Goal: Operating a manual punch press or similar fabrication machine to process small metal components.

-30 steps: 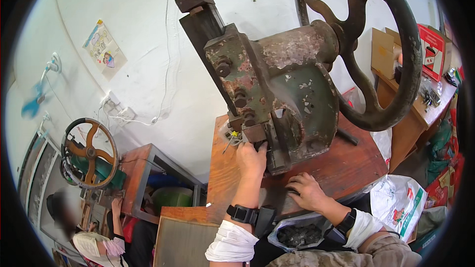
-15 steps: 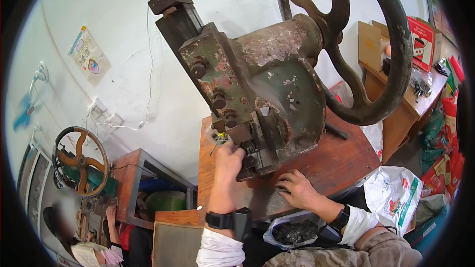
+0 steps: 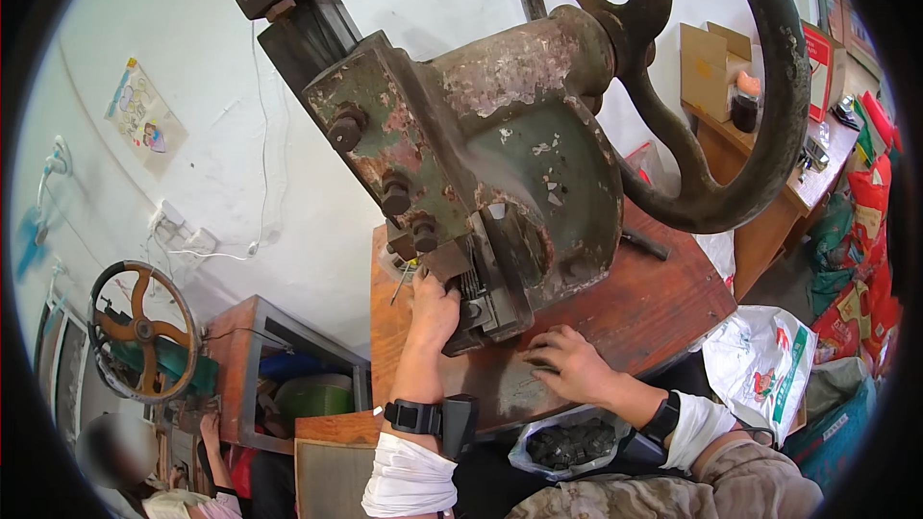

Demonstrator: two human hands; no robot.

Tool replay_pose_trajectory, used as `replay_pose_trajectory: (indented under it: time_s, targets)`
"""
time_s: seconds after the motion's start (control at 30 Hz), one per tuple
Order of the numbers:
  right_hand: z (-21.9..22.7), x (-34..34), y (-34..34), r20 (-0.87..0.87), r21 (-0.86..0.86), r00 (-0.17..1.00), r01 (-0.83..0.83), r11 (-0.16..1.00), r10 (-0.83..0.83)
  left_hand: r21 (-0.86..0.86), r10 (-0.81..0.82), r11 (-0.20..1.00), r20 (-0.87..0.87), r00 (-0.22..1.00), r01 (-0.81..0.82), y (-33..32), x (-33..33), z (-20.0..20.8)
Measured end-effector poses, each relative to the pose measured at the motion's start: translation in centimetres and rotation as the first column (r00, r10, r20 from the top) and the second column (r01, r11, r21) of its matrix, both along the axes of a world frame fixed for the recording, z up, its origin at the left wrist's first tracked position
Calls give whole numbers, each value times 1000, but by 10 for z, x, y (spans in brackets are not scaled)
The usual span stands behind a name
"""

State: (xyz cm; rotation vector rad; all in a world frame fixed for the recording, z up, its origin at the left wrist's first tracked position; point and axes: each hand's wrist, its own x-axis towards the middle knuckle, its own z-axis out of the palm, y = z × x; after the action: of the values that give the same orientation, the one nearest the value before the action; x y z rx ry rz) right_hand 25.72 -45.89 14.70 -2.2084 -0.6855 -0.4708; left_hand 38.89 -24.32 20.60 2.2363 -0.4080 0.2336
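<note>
A hand-wheel press (image 3: pixel 548 154) with worn green paint stands on a reddish wooden bench (image 3: pixel 663 288). My left hand (image 3: pixel 435 312) reaches up to the lower jaw (image 3: pixel 481 293) of the press. Its fingertips are closed at the jaw's left side, where the metal hides whatever they pinch. Just left of these fingers a thin rod with a yellow end (image 3: pixel 402 281) shows. My right hand (image 3: pixel 569 362) rests on the bench front, right of the press base, fingers loosely bent and apart from the thumb. Nothing plain to see is in it.
A bag of small dark pieces (image 3: pixel 569 444) sits below the bench edge, between my forearms. The large handwheel (image 3: pixel 784 115) overhangs at upper right. A white plastic bag (image 3: pixel 760 365) lies right of the bench. At lower left another person (image 3: pixel 183 490) works at a second wheel press (image 3: pixel 144 329).
The view has shifted a little, so the press and bench sit further left. My left hand stays at the jaw; my right hand stays on the bench.
</note>
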Motion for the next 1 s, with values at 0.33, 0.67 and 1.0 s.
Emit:
replay_pose_trajectory:
  time_s: [0.33,0.67,1.0]
  targets:
    - [54,30,7,259,225,956,80,971,-139,-76,24,997,-2,1000,-24,-6,-9,7]
    - [67,93,48,2,207,959,276,938,-283,-95,-64,994,-8,998,63,-8,-11,7]
    - [67,98,45,-26,184,960,277,943,-277,177,-19,984,72,997,6,-9,-16,11]
